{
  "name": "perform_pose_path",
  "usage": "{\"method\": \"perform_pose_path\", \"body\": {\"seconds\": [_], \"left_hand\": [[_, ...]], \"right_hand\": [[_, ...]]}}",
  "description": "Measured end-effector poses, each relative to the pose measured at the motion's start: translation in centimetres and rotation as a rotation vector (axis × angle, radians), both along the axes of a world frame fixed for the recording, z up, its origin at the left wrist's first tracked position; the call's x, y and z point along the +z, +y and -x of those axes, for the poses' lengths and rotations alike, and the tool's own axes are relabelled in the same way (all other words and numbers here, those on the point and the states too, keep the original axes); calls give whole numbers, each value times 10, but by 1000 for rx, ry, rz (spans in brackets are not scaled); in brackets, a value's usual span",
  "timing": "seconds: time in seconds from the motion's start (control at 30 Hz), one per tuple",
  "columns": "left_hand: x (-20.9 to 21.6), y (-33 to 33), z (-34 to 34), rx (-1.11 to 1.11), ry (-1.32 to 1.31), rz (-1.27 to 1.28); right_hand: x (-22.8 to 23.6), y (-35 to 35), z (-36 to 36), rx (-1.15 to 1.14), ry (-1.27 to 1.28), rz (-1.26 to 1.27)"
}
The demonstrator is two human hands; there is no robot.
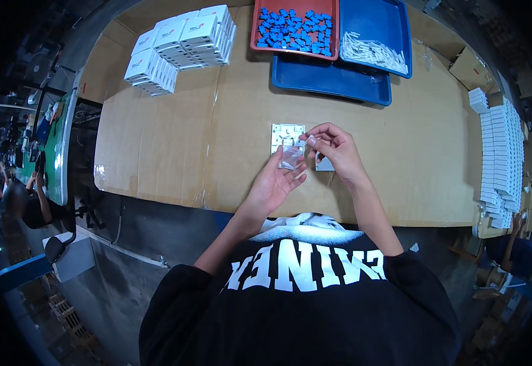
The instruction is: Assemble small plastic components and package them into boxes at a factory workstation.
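Note:
Over the middle of the cardboard-covered table, my left hand [272,186] is turned palm up, with a small clear plastic bag [290,157] between its thumb and fingers. My right hand [338,152] pinches thumb and forefinger together just above the bag's upper right corner. Whatever is in that pinch is too small to make out. Just beyond the bag lies a white, square plastic plate [285,132] with moulded details, its near part covered by the bag and fingers. A flat white piece [324,163] shows partly beneath my right hand.
Stacked white boxes [180,36] stand far left. At the back are a red tray [255,36] of blue parts, a blue tray [376,18] of white parts and another blue tray [327,79]. More white stacks [501,158] line the right edge. People work at both sides.

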State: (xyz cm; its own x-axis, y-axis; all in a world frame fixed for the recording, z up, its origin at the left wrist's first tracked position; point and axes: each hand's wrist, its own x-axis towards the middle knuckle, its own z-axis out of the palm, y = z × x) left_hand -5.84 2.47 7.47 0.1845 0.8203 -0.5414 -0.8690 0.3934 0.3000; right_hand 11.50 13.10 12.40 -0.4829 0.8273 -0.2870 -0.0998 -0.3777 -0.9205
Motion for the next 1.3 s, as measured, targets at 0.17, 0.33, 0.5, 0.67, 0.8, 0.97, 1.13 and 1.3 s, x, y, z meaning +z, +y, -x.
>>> {"method": "perform_pose_path", "body": {"seconds": [0.17,0.33,0.5,0.67,0.8,0.97,1.13,1.3], "left_hand": [[1,-1,1,-49,5,16],[4,-2,-2,-44,54,14],[6,-3,-1,-82,99,13],[3,-4,-2,-150,151,10],[-7,-7,1,-139,172,-15],[-8,-7,4,-112,126,-3],[3,-3,2,-98,141,-7],[5,0,7,-155,182,-114]], "right_hand": [[-17,6,-1,98,-56,-162],[-11,8,0,142,-196,-270],[-1,18,-4,341,-377,-312],[0,27,-1,499,-259,-499],[2,30,3,585,-294,-519],[-1,27,5,695,-313,-520],[8,18,8,694,-318,-457],[4,24,4,748,-353,-471]]}}
